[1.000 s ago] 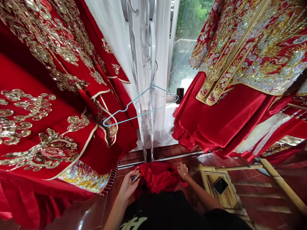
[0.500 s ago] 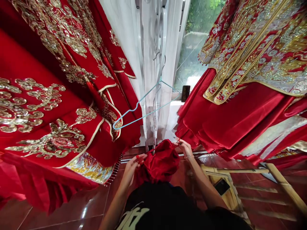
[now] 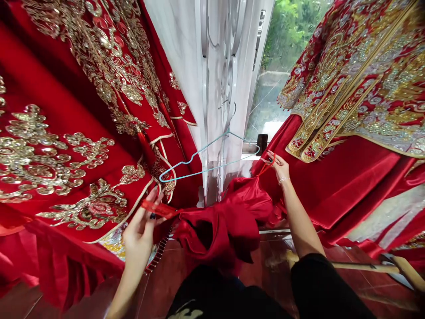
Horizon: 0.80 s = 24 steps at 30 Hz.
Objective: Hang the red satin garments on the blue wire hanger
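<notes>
A plain red satin garment hangs stretched between my two hands, in front of my dark clothes. My left hand pinches one of its thin red straps at the lower left, close to the embroidered hem. My right hand is raised higher at the right and pinches the other strap just beside the right tip of a pale blue wire hanger. The hanger dangles bare from a white metal rack in the middle.
Heavy red gowns with gold embroidery hang on the left and on the right, crowding the narrow gap. A window with greenery lies behind the rack. A bamboo stool stands on the dark red tiled floor at lower right.
Both hands rose from near the floor and spread apart, lifting the bunched red garment and stretching it by its straps. My right hand has come up beside the hanger's right end.
</notes>
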Each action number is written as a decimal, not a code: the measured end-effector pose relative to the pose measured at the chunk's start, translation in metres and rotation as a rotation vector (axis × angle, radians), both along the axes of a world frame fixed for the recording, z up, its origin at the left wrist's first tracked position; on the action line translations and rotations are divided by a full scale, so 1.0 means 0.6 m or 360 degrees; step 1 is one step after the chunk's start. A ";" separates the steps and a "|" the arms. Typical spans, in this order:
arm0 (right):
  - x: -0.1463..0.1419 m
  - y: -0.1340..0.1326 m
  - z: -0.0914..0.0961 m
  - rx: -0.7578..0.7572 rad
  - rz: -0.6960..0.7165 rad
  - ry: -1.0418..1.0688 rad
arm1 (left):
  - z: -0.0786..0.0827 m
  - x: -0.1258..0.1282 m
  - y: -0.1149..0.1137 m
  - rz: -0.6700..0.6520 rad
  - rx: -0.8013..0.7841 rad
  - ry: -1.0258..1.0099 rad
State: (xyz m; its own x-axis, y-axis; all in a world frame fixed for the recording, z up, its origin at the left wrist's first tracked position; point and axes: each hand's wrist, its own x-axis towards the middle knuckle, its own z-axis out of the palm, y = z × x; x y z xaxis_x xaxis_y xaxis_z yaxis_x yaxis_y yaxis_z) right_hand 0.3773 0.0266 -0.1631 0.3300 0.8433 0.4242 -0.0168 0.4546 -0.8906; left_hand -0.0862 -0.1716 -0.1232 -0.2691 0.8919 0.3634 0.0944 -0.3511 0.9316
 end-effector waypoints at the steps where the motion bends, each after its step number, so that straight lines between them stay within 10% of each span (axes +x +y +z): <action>1: 0.001 0.013 0.008 -0.0007 0.0074 -0.0025 | 0.006 -0.004 0.016 0.0032 0.0056 -0.0001; 6: -0.012 0.038 0.038 -0.0007 0.0365 -0.0138 | 0.011 -0.034 0.125 0.0160 0.0236 -0.0100; 11: -0.014 0.020 0.072 0.0023 0.0404 -0.0323 | 0.052 -0.043 0.204 -0.0154 0.0246 -0.0024; 18: -0.032 -0.029 0.140 -0.0062 0.0365 -0.0868 | 0.149 0.011 0.213 -0.0631 -0.0027 0.0312; 24: -0.046 -0.057 0.159 -0.0101 0.0433 -0.0873 | 0.112 -0.024 0.216 -0.0407 0.0252 -0.0035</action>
State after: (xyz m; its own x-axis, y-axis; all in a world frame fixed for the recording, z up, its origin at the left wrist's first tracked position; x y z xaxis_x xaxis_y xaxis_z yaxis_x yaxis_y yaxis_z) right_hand 0.3498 -0.0075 -0.0676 -0.1530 0.8957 0.4176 0.3435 0.4444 -0.8274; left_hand -0.1008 -0.0422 -0.0561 -0.0525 0.8644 0.5001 -0.0353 -0.5021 0.8641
